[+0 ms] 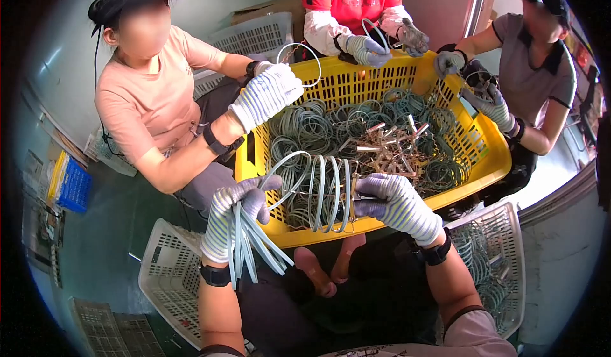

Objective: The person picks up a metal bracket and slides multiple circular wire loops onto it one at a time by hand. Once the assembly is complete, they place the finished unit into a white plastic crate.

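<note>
My left hand (223,223), in a striped knit glove, is closed around a bundle of pale blue-grey rings (258,249) that fans out below the fingers. A loose coil of similar rings (323,194) spans the gap between my hands, over the near rim of the yellow basket (299,237). My right hand (401,207), gloved alike, pinches a thin brass-coloured metal piece (352,199) at the right end of that coil. Its fingertips are partly hidden. Beneath and beyond lie heaped ring coils (312,126) and a tangle of brass-coloured metal pieces (398,150) inside the basket.
Three people work around the basket, the left one's gloved hands (270,96) holding a ring (309,48). A white crate (168,280) stands at my lower left. Another white crate (514,249), with coils inside, is at my right. A blue crate (73,185) lies far left.
</note>
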### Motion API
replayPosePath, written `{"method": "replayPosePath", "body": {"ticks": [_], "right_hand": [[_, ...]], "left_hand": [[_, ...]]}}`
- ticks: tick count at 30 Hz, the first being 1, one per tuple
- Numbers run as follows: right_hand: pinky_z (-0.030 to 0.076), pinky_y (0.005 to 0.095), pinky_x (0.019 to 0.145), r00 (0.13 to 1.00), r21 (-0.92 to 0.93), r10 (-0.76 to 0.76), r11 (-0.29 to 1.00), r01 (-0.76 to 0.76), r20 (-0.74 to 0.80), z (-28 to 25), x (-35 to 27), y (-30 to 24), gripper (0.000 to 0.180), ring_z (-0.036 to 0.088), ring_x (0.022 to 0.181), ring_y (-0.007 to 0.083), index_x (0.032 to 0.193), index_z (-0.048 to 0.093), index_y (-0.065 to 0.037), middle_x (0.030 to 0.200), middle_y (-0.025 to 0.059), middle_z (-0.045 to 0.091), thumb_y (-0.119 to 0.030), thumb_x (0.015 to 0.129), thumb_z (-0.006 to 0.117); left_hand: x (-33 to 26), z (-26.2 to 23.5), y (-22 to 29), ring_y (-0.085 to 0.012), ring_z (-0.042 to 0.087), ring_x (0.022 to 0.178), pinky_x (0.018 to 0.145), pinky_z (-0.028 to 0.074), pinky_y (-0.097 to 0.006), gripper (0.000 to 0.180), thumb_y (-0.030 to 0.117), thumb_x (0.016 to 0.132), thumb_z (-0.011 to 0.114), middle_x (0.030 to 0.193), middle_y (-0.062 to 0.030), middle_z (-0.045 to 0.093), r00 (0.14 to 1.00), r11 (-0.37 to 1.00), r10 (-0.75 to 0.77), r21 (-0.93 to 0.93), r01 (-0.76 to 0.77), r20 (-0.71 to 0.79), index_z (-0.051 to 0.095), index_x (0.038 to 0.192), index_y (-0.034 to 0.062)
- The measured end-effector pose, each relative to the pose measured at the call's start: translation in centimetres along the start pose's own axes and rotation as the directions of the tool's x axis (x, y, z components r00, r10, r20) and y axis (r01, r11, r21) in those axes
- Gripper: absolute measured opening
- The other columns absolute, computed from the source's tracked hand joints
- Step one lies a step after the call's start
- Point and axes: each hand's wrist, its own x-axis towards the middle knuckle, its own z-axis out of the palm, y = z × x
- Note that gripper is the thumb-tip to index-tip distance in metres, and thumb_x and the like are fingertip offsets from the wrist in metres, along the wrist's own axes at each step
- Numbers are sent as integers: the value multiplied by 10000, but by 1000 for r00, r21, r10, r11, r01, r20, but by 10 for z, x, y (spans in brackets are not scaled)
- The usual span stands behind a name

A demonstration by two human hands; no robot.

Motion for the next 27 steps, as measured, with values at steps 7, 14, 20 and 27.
{"method": "replayPosePath", "body": {"ticks": [7,14,20,27], "right_hand": [[505,299,685,993,-132,-59,990,45,-102,2,-1,4,306,649,766,260,1027,640,-14,849,117,639,-93,747,736],[499,308,663,954,-255,-130,965,60,-270,4,1,-8,304,636,745,277,1050,648,-51,825,111,627,-109,761,722],[485,270,648,962,-51,-70,997,59,-265,12,1,2,291,613,714,159,1062,630,-14,821,61,622,-114,800,705],[351,177,525,958,574,280,795,-194,-63,-5,0,-14,257,448,586,25,971,616,-35,706,-32,539,-282,903,616]], "left_hand": [[-4,3,-11,-107,586,600,592,485,-218,274,87,863,633,724,-61,647,954,853,-271,-428,299,128,636,1127,14],[-1,20,-5,-230,686,894,765,551,-313,514,-25,774,669,1102,-132,659,905,795,364,432,-425,220,552,1252,125],[0,24,-14,-240,692,850,716,548,-308,522,10,777,669,1145,-167,629,864,808,447,309,-501,232,533,1273,97],[-1,12,-14,-3,492,604,569,417,-172,470,87,801,676,1139,-28,648,910,912,399,155,-380,-115,567,1258,92]]}}
